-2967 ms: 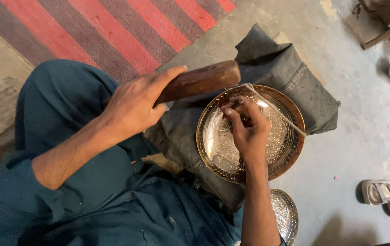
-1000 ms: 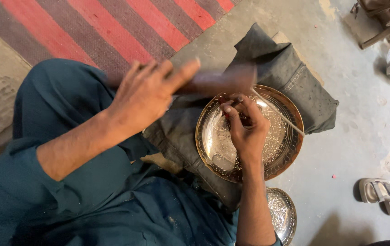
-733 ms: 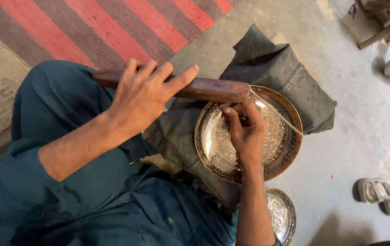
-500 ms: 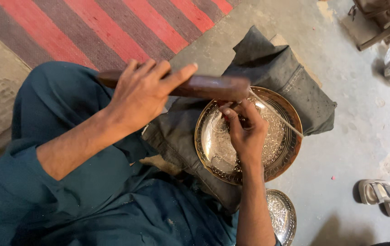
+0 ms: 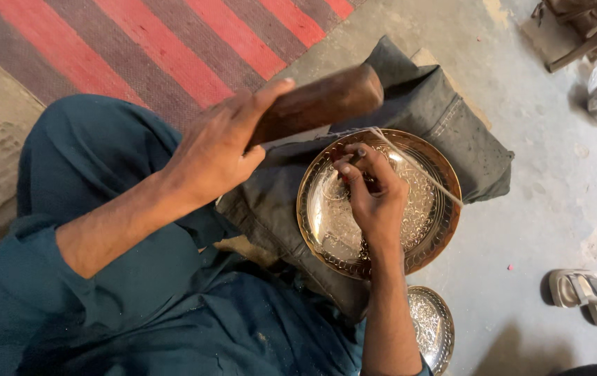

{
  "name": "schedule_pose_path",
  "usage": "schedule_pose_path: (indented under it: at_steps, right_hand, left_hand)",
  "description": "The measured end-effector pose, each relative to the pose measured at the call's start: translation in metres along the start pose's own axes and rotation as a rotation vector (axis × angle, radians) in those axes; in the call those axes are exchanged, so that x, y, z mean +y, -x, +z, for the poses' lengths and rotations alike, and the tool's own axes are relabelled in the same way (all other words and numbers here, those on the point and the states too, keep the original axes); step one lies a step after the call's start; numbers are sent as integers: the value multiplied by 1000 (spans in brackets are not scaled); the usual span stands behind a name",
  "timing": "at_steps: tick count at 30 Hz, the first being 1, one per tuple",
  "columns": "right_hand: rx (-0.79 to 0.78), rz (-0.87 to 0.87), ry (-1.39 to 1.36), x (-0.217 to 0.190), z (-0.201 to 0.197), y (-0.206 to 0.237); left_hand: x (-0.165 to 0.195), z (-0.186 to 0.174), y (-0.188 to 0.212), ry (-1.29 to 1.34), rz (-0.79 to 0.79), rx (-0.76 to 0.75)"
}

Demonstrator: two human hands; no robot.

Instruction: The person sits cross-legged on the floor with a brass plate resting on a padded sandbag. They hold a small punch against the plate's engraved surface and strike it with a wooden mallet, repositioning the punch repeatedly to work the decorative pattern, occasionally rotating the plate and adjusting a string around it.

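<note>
Here the left hand grips a brown wooden mallet, its long side pointing to the upper right. Mid-frame, the right hand pinches a small tool on the round brass plate.

Glossy embossed brass plate, smooth dark wooden mallet, matt grey cloth.

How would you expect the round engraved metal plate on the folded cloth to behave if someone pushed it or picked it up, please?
The engraved metal plate looks rigid, so it should probably lift in one piece without flexing. Its polished surface may be slippery to grip. It lies flat and shallow on the dark folded cloth, so a push would more likely slide it, with the cloth dragging on it, than tip it.
</note>
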State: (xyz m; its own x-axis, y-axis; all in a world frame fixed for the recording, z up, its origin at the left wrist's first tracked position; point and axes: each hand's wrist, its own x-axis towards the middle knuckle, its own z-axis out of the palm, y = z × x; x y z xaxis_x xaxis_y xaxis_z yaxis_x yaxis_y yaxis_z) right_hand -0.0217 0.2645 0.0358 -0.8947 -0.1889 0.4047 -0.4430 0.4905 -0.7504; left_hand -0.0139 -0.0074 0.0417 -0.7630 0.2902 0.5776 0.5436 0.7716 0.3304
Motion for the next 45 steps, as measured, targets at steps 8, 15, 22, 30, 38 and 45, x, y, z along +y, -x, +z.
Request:
schedule_pose_path:
  at_steps: [8, 15, 22, 30, 38, 45]
  right_hand:
    - [-15, 56, 27, 1, 0, -2]
    - [-12, 18, 40, -3, 0, -1]
    - [158, 192, -353, -5, -29, 7]
    - [388, 217, -475, 3, -82, 77]
    - [608, 269, -611, 21, -78, 120]
    - [499, 286, -436, 16, -77, 114]
  left_hand:
    - [-3, 4, 3, -273, 99, 5]
    - [-2, 1, 4, -178, 2, -77]
    - [-4, -29, 33, 405, -146, -84]
    - [24, -25, 133, 529, -809, -730]
    - [36, -4, 101, 579, -556, -400]
    - [52, 43, 20, 359, -318, -291]
